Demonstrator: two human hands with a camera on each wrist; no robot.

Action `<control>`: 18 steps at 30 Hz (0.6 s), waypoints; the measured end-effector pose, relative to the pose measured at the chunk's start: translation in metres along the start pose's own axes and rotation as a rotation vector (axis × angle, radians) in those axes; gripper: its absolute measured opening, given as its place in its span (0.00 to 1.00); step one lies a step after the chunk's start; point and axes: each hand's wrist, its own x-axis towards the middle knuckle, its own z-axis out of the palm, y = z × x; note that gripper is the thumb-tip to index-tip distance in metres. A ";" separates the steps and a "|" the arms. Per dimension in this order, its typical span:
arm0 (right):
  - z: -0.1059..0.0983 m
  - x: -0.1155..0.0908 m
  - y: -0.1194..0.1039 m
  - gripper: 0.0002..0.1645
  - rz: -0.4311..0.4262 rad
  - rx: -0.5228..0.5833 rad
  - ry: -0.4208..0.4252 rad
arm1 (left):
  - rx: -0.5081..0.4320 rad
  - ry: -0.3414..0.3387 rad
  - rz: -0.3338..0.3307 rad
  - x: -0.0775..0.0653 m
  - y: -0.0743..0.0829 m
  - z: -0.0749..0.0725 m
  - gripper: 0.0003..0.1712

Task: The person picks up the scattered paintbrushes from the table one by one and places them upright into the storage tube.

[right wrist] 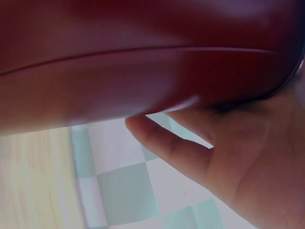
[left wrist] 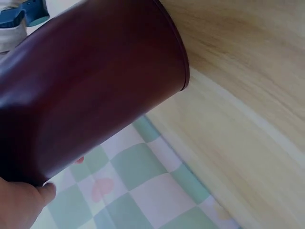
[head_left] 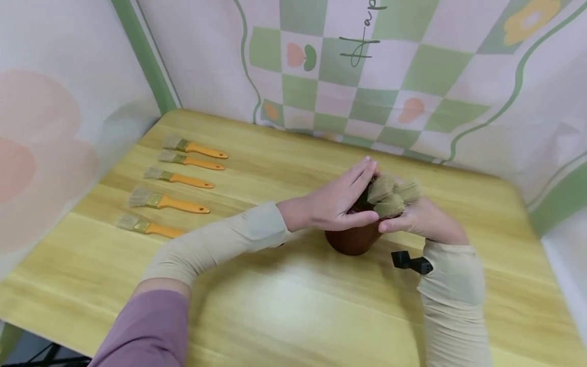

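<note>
A dark red-brown leather-look cup (head_left: 353,239) stands on the table with several brushes in it, pale bristles (head_left: 390,196) upward. On its left side lies my left hand (head_left: 332,199), fingers straight along the rim and thumb stretched across the near side. My right hand (head_left: 426,216) rests against the opposite side; its thumb is at the near rim, and most of its fingers are hidden behind bristles in the head view. In the left wrist view, the thumb (left wrist: 28,200) touches the cup's rim end. The right wrist view shows straight digits (right wrist: 167,148) along the cup wall (right wrist: 157,81).
Several flat paintbrushes with orange handles (head_left: 183,205) lie in a column on the left of the wooden table (head_left: 284,316). A checkered cloth backdrop (head_left: 335,97) hangs behind the table's far edge. A black camera mount (head_left: 412,262) sticks out from the right sleeve.
</note>
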 end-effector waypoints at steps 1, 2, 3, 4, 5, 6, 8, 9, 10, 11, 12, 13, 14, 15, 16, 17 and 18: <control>0.002 0.000 0.001 0.54 0.005 0.012 -0.002 | -0.010 0.011 -0.017 -0.003 -0.001 0.001 0.51; 0.003 0.000 0.001 0.50 0.011 0.024 0.000 | -0.012 0.031 -0.035 -0.006 -0.002 0.002 0.49; 0.004 0.000 0.002 0.46 0.017 0.041 0.005 | -0.008 0.059 -0.050 -0.009 -0.003 0.002 0.48; 0.006 0.000 0.002 0.43 0.013 0.051 0.013 | -0.006 0.088 -0.075 -0.014 -0.006 0.002 0.47; 0.006 0.001 0.003 0.39 0.012 0.060 0.021 | 0.005 0.123 -0.111 -0.018 -0.009 0.002 0.46; 0.007 0.001 0.004 0.34 0.008 0.069 0.030 | 0.022 0.146 -0.168 -0.023 -0.013 0.001 0.46; 0.008 0.002 0.004 0.30 -0.004 0.072 0.046 | 0.056 0.159 -0.312 -0.036 -0.023 -0.005 0.46; 0.008 0.002 0.004 0.29 -0.008 0.072 0.049 | 0.074 0.156 -0.396 -0.044 -0.029 -0.008 0.47; 0.008 0.003 0.004 0.28 -0.007 0.062 0.052 | 0.097 0.139 -0.487 -0.053 -0.035 -0.012 0.47; 0.008 0.003 0.003 0.29 0.002 0.054 0.052 | 0.126 0.111 -0.578 -0.064 -0.041 -0.018 0.48; 0.008 0.003 0.002 0.32 0.026 0.050 0.047 | 0.148 0.084 -0.661 -0.076 -0.048 -0.023 0.48; 0.007 0.003 0.001 0.36 0.050 0.049 0.040 | 0.175 0.063 -0.732 -0.089 -0.054 -0.030 0.48; 0.007 0.004 0.000 0.41 0.070 0.049 0.037 | 0.214 0.044 -0.793 -0.103 -0.060 -0.035 0.48; 0.006 0.005 -0.001 0.46 0.093 0.054 0.030 | 0.245 0.033 -0.854 -0.117 -0.065 -0.041 0.49; 0.004 0.005 -0.002 0.51 0.112 0.060 0.025 | 0.288 0.015 -0.902 -0.132 -0.070 -0.046 0.49; 0.003 0.004 -0.002 0.55 0.131 0.056 0.018 | 0.304 0.003 -0.952 -0.147 -0.074 -0.049 0.49; 0.001 0.003 -0.002 0.57 0.144 0.052 0.010 | 0.337 -0.015 -0.991 -0.161 -0.078 -0.051 0.49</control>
